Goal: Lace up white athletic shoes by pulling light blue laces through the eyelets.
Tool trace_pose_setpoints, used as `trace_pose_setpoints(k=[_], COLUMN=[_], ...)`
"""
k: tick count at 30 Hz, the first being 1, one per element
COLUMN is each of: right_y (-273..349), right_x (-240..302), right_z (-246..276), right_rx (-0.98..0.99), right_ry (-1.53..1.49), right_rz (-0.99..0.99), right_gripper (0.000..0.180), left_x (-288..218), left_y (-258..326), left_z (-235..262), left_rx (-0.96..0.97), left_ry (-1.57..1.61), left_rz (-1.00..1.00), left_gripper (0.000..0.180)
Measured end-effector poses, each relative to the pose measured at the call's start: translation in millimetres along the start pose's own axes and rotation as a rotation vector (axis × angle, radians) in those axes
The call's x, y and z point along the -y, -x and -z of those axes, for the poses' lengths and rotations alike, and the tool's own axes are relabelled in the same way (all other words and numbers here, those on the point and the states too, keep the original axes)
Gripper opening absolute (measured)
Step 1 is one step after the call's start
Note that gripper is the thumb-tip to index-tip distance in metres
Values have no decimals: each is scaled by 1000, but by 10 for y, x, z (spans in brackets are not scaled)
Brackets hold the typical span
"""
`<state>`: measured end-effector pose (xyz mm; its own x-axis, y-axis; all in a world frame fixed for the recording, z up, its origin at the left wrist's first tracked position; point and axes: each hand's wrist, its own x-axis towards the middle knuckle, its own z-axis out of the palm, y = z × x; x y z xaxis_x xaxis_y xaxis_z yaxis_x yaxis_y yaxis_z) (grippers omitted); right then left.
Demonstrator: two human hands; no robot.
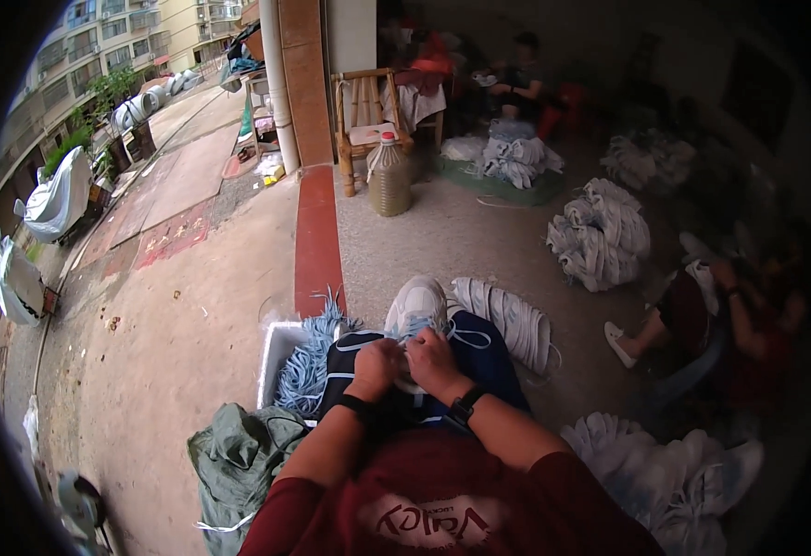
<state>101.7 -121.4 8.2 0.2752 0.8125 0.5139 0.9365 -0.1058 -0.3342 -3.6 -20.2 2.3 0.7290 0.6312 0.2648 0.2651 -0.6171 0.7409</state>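
A white sneaker [417,301] rests on my lap, its toe pointing away from me. Light blue shoelace [472,335] runs across its front and loops out to the right. My left hand [377,368], slightly blurred, is closed at the left side of the shoe opening, with a lace at its fingers. My right hand [435,362] pinches lace over the lacing area, close beside the left. The fingertips and exact grip are partly hidden. Dark cloth [493,363] covers my lap beneath the shoe.
Left of my lap, a white foam box [278,357] holds many light blue laces [308,375]. A row of white shoe pieces [509,320] lies to the right. Grey-green cloth [238,454] sits lower left. Ahead stand a large bottle [388,181] and bamboo chair [359,116]. Another person [748,315] sits right.
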Motion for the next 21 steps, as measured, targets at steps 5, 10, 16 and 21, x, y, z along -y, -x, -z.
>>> trace_pose_setpoints(k=[5,10,16,21], right_y=[-106,-18,429,495], right_x=[41,80,-166,-205], right_z=[-49,398,876,768], right_rx=[40,141,127,18], right_ry=[143,-409,-1191,-1276], right_rz=[114,327,-223,-295], right_gripper=[5,5,13,15], left_x=[191,114,-197,-478], left_y=[-65,-165,-149,-249], left_z=[0,14,-17,-130], left_rx=[43,46,-55,47], left_ry=[142,243,296,-295], left_rz=[53,138,-130,-482], left_gripper=[21,22,6,5])
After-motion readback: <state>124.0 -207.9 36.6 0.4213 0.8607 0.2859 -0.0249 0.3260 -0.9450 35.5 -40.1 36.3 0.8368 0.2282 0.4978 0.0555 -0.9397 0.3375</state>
